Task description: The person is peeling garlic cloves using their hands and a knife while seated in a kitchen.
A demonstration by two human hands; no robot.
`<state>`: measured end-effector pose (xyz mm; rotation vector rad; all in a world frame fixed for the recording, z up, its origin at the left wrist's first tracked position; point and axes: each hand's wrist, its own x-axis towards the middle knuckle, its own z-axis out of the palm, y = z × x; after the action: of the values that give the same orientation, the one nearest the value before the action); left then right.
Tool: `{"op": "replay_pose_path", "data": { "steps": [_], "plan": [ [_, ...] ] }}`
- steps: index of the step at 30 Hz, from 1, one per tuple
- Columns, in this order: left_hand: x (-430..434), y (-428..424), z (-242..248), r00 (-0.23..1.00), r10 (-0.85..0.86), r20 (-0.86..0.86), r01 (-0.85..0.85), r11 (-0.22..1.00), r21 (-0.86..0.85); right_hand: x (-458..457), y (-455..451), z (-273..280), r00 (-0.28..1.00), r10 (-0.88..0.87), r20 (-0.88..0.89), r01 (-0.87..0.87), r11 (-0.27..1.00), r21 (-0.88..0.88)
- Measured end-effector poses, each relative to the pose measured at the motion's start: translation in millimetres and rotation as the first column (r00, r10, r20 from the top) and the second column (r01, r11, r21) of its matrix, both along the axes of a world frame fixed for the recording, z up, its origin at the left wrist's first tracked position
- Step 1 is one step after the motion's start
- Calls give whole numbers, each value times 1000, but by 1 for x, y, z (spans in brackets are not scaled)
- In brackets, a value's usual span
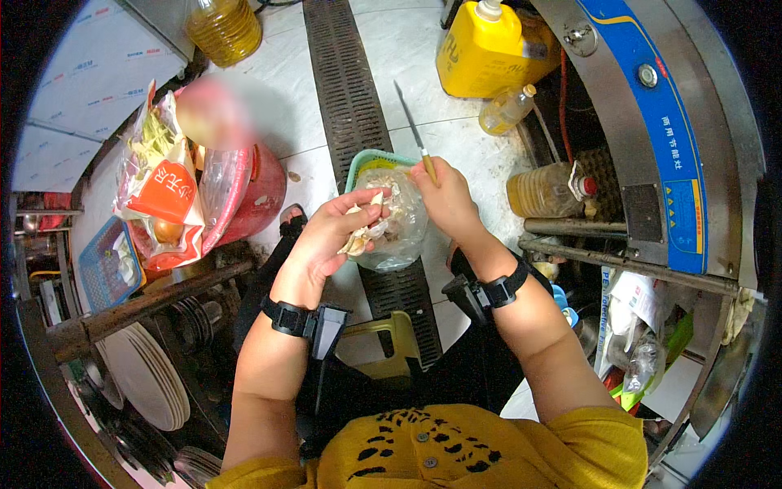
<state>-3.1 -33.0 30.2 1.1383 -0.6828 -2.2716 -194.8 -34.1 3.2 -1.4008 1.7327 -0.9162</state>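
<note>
My left hand (pixel 345 229) holds several garlic cloves (pixel 357 238) in papery skin, one of them pinched near the fingertips. My right hand (pixel 449 195) is closed around the wooden handle of a knife (pixel 410 119), its narrow blade pointing away from me and up to the left in view. Beneath and between the hands is a clear plastic bag (pixel 403 244) with pale garlic skins or cloves inside; which of these cannot be told. The bag rests in or against a green plastic basket (pixel 366 158), partly hidden by the bag and my left hand.
A red bucket (pixel 263 195) with bagged vegetables and a blue basket (pixel 98 263) stand at left. Right are a yellow jug (pixel 476 61), a glass bottle (pixel 504 113) and an oil bottle (pixel 544 191) beside the stove (pixel 617 122). A drain grate (pixel 342 73) crosses the tiled floor; plates (pixel 149 379) fill a lower-left shelf.
</note>
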Motion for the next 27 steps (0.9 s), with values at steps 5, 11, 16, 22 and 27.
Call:
{"op": "replay_pose_path", "data": {
  "steps": [5,11,16,22,27],
  "plan": [
    [4,-4,-1,998,12,-59,-10,1000,20,5,7,5,980,142,-142,-118,980,162],
    [5,-4,-8,998,63,-16,-63,997,35,2,8,3,959,136,-248,-114,989,99],
    [6,-4,-15,994,100,-36,-100,995,0,9,10,26,993,85,-88,-83,996,18],
    [-2,-2,-14,983,184,-5,-184,979,-92,12,14,24,914,158,373,-208,974,96],
    [-6,-2,-12,981,190,37,-182,971,-152,11,14,22,920,177,350,-216,974,74]
  ]
}}
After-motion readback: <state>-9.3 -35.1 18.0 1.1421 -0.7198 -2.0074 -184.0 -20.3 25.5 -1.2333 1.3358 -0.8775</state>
